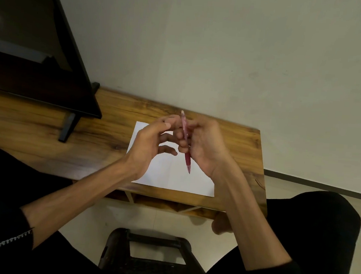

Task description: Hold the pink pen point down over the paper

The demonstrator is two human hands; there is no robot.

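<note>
the big wooden table [101,143] sits under your fingers, with a dark screen [31,45] far off to their left. a white paper [172,175] lies flat just below your fingers. your right hand [204,147] curls around the red pen [185,141], tip down over the paper. your left hand [151,143] is loose, fingers [168,119] close by the pen's top. you look ready to write; next, lower the tip to the paper.
</note>
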